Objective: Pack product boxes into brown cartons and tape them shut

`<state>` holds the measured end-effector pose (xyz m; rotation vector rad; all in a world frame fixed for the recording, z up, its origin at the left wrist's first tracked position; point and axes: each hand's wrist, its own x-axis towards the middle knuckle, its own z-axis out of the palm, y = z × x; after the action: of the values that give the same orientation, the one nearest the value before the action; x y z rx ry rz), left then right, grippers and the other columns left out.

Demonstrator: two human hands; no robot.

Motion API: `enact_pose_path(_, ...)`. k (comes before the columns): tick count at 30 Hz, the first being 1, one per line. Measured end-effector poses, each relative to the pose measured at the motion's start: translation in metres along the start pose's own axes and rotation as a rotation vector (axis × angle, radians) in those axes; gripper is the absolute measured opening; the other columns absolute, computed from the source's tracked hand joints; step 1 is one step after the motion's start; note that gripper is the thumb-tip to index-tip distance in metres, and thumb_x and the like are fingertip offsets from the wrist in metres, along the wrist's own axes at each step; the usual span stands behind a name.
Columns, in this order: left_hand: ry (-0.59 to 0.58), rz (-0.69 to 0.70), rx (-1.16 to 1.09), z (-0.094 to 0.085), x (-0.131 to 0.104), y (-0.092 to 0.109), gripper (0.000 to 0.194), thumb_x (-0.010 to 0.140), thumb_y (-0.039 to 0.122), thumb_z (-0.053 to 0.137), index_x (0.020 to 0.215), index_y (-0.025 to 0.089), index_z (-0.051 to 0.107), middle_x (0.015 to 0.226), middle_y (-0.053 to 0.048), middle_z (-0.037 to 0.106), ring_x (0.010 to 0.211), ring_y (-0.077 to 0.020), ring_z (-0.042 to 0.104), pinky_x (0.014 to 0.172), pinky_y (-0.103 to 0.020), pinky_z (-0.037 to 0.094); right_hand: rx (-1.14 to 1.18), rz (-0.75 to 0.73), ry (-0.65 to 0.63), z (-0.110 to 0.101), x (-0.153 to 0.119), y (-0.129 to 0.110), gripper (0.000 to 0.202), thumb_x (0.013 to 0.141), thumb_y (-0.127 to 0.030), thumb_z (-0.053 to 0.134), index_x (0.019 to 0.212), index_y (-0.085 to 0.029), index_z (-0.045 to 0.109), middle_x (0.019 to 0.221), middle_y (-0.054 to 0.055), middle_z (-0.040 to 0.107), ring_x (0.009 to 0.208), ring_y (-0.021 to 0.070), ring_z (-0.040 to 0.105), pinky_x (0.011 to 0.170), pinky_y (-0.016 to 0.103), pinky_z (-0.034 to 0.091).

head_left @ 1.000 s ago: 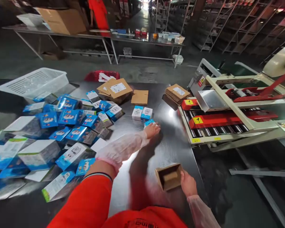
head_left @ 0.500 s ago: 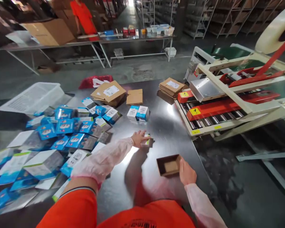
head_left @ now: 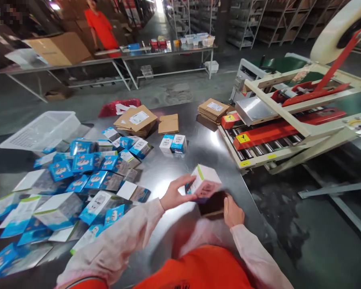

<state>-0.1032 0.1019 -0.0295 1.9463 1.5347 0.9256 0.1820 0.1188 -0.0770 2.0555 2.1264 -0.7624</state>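
The left hand (head_left: 175, 193) grips a small white product box (head_left: 205, 182) with a green edge stripe, fingers curled around its left side, thumb beneath. The box is tilted and held just above an open brown cardboard carton (head_left: 212, 205) that sits on the steel table (head_left: 204, 154). The right hand (head_left: 233, 210) is closed on the carton's right wall, steadying it. Both forearms wear translucent pink sleeve covers over orange clothing.

Taking the held box as the centre:

- At 12 o'clock, near: two blue-and-white product boxes (head_left: 173, 143) standing side by side, touching.
- Beyond them, at 11 to 12 o'clock: a small flat cardboard stack (head_left: 168, 124) and, beside it to the left, a larger stack of flattened cartons (head_left: 136, 119) bearing a white label.
- At 1 o'clock: another labelled stack of flattened cartons (head_left: 213, 109), just beside the tape-sealing machine (head_left: 289, 120) with its roller bed, red bars and yellow warning labels, which occupies 1 to 3 o'clock.
- At 9 to 10 o'clock: a loose heap of blue product boxes (head_left: 87, 164), with larger white boxes (head_left: 57, 206) at 8 to 9 o'clock.
- At 10 o'clock, well apart: a white plastic basket (head_left: 42, 130).

Far background at 11 o'clock: a person in an orange top (head_left: 100, 26) stands behind a long workbench (head_left: 114, 58) carrying a large cardboard box (head_left: 58, 48).
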Motion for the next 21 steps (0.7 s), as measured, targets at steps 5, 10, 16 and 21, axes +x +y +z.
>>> enact_pose_path(5,-0.24,0.089,0.125,0.039,-0.015,0.031,0.058,0.075,0.035,0.078,0.13,0.023,0.066,0.134,-0.016,0.06,0.115,-0.0276,0.062,0.099,-0.04,0.053,0.167,0.03,-0.059,-0.005,0.005,-0.002,0.057,0.101,-0.04,0.015,0.147,-0.024,0.043,0.123,0.012,0.067,0.107,0.029,0.067,0.094,0.044,0.047)
enact_pose_path(10,-0.366,0.096,0.344,0.06,-0.012,0.03,0.058,0.075,0.033,0.078,0.131,0.026,0.064,0.128,-0.015,0.059,0.111,-0.0289,0.06,0.097,-0.044,0.051,0.641,-0.092,-0.001,0.023,0.022,0.011,0.062,0.095,-0.055,0.025,0.132,-0.02,0.061,0.133,0.01,0.063,0.125,0.0246,0.057,0.108,0.041,0.043)
enact_pose_path(16,-0.208,-0.039,0.584,0.053,-0.028,0.047,0.059,0.08,0.059,0.069,0.126,0.021,0.062,0.131,-0.017,0.056,0.119,-0.0349,0.052,0.1,-0.053,0.043,0.838,-0.118,0.132,0.052,0.029,0.012,0.088,0.082,-0.079,0.028,0.128,-0.014,0.064,0.132,0.016,0.061,0.128,0.0279,0.052,0.116,0.046,0.036)
enact_pose_path(21,-0.329,-0.397,0.424,0.048,-0.056,0.043,0.034,0.087,0.048,0.062,0.089,0.015,0.064,0.089,-0.009,0.065,0.088,-0.0237,0.06,0.079,-0.036,0.046,0.744,-0.121,0.314,0.046,0.024,0.008,0.068,0.085,-0.064,0.037,0.112,-0.013,0.074,0.107,0.017,0.067,0.103,0.0255,0.063,0.099,0.042,0.049)
